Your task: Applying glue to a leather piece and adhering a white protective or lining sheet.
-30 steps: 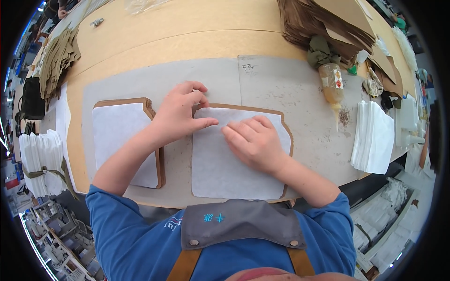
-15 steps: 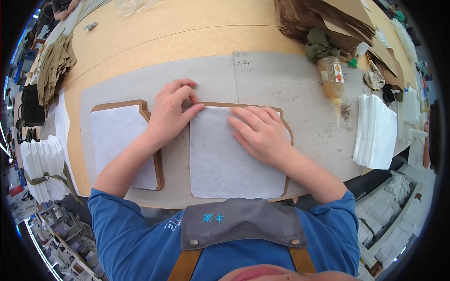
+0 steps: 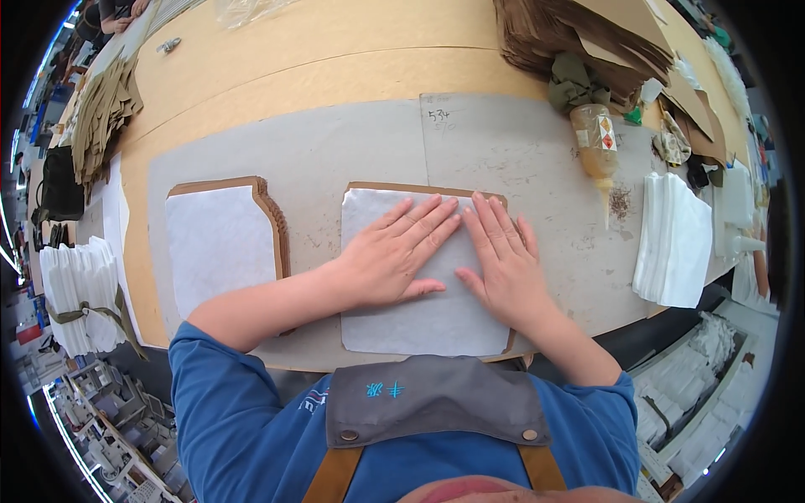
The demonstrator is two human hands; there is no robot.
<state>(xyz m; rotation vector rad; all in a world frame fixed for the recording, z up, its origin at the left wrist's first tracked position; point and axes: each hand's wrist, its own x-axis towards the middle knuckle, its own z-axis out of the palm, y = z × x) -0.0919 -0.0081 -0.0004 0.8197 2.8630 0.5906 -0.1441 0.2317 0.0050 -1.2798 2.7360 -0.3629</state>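
Observation:
Both palms lie flat on a white sheet [image 3: 390, 323] that tops a brown cut piece, whose edge shows along the far side and at the right. My left hand [image 3: 401, 250] rests across the sheet's upper middle with fingers stretched out. Beside it, my right hand [image 3: 506, 267] presses on the sheet's right part, fingers apart and pointing away from me. The fingertips of the two hands nearly meet. To the left sits a stack of brown pieces with a white sheet [image 3: 220, 243] on top; my left forearm hides its near part.
A grey board [image 3: 335, 134] covers the near table. At right lie a glue bottle [image 3: 594, 138], nozzle toward me, and folded white sheets [image 3: 671, 239]. Brown pieces [image 3: 579, 38] are piled far right, more [image 3: 105, 117] at left. A tied white bundle [image 3: 80, 293] sits lower left.
My left hand has moved from the sheet's far left corner onto its middle and flattened. My right hand has spread its fingers and shifted slightly right and toward me.

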